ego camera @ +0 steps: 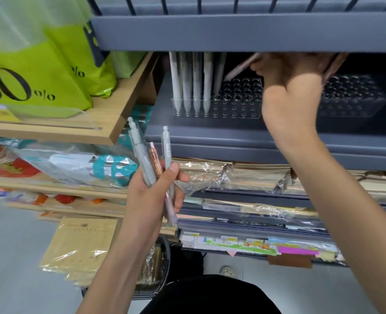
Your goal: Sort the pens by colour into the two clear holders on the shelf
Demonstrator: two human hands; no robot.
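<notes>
Pens (151, 159) bundled in left hand (150, 198), grip curled round them; right hand (294, 75), 1 o'clock, grip pinching pink pen (240, 68) over left holder (232, 109).

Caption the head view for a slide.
Right hand holds a pink pen over the left clear holder; left hand grips mixed pens.
</notes>
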